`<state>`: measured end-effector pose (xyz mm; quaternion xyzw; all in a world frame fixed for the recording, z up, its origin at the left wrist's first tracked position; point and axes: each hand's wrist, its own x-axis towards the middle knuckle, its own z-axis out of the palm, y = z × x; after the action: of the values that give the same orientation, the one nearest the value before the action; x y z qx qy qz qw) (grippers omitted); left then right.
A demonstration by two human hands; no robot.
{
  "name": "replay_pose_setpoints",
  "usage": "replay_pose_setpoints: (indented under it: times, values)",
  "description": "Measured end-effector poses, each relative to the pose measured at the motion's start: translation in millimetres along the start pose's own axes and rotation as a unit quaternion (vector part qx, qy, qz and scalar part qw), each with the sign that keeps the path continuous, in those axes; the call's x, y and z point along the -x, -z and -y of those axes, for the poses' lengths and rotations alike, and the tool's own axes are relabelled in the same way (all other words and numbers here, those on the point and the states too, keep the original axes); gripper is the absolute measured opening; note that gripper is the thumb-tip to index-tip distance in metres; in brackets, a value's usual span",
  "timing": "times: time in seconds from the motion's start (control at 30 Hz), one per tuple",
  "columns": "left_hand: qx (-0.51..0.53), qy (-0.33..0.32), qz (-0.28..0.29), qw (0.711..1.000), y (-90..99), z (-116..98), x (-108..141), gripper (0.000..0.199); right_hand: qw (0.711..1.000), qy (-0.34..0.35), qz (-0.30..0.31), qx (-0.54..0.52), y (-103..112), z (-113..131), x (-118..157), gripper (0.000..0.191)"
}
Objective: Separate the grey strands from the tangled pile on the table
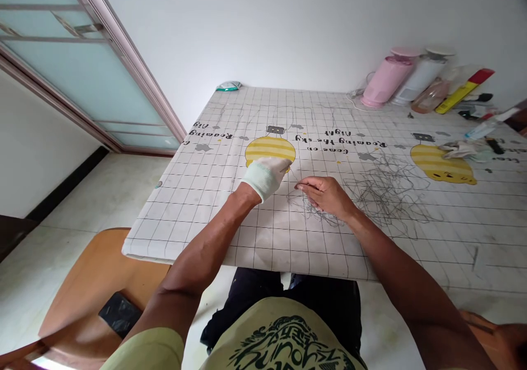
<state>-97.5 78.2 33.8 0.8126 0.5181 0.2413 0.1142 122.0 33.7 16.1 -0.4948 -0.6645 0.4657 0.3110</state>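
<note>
My left hand (265,178) wears a pale green-white knit glove and rests over a printed yellow striped figure (269,150). Its fingertips are closed, and a thin grey wire strand (293,179) runs from them towards my bare right hand (325,196). That hand pinches the strand between thumb and forefinger. A small snarl of wire (317,213) lies under my right hand. To its right spreads a large loose tangle of thin grey wire (387,194). The table cover (214,222) is white with a dark grid.
Pink and white flasks (387,79) and a yellow-red package (465,90) stand at the far right table edge, near a crumpled cloth (463,150) and small items. A glass sliding door (82,68) is at left. A wooden chair (99,287) stands at lower left.
</note>
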Motion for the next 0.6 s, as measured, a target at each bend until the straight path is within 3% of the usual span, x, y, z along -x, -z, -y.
replay_pose_setpoints:
  times: [0.17,0.33,0.47,0.6]
  values:
    - [0.080,0.064,-0.008,0.995,6.4,-9.3,0.2,0.029,1.000,-0.001,-0.018,-0.017,1.0,1.3,0.7,0.036]
    - [0.302,0.150,-0.021,0.941,31.8,-6.6,-2.8,0.041,0.997,0.022,-0.018,-0.074,6.9,5.7,3.1,0.041]
    - [0.380,0.154,-0.060,0.910,46.0,7.1,-2.9,0.045,0.982,0.042,0.000,-0.182,11.6,8.6,2.7,0.035]
    - [0.396,0.132,-0.036,0.908,48.3,10.8,-1.1,0.048,0.970,0.030,-0.001,-0.240,13.9,9.4,0.9,0.032]
